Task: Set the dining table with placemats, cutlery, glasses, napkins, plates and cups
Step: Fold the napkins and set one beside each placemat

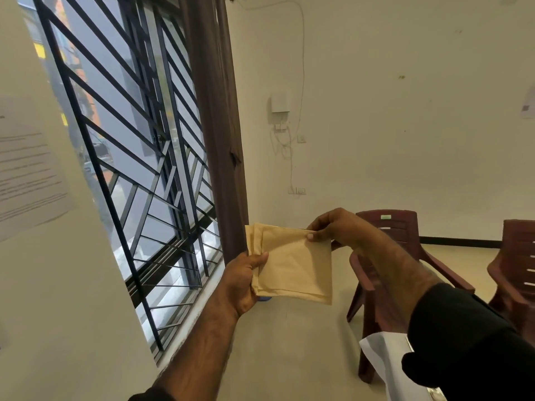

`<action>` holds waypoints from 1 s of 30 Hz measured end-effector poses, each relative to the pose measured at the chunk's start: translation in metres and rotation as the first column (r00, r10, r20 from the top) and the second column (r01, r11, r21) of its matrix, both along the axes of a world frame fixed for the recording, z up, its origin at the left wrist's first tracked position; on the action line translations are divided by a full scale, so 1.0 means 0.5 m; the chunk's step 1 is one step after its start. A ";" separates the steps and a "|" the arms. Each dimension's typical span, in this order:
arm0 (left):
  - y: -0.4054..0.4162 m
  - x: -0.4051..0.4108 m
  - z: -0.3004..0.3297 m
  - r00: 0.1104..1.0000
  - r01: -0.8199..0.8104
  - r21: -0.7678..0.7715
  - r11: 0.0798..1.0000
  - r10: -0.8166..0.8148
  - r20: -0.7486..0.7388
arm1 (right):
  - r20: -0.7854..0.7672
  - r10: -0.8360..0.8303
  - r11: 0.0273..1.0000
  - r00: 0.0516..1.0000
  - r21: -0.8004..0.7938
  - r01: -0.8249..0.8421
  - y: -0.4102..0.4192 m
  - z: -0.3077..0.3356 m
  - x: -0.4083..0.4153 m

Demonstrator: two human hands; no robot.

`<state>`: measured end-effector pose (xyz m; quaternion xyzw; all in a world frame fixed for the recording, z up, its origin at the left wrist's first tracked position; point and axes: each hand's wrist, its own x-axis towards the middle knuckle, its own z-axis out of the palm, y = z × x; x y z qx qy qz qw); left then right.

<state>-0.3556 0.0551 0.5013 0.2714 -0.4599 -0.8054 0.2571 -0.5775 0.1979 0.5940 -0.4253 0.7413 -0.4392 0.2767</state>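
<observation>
Both hands hold a stack of folded beige napkins (pixel 292 267) up in the air before a barred window (pixel 139 157). The left hand (pixel 241 285) grips the stack's lower left edge, thumb on top; the right hand (pixel 333 230) pinches its upper right corner. Two maroon plastic chairs (pixel 388 256) stand behind.

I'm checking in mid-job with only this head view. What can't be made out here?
- Dining table: only a white corner shows, cut off by the bottom edge and the right sleeve.
- Napkins: how many are stacked is hidden by overlap and both hands, left and right.
- Wall notice: text is blurred.
- Second chair: cut off by the right edge.
</observation>
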 end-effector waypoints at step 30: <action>0.075 0.009 0.057 0.942 0.275 -0.248 0.929 -0.208 0.263 | -0.207 0.244 0.970 0.947 0.065 -0.236 0.015 0.041 0.037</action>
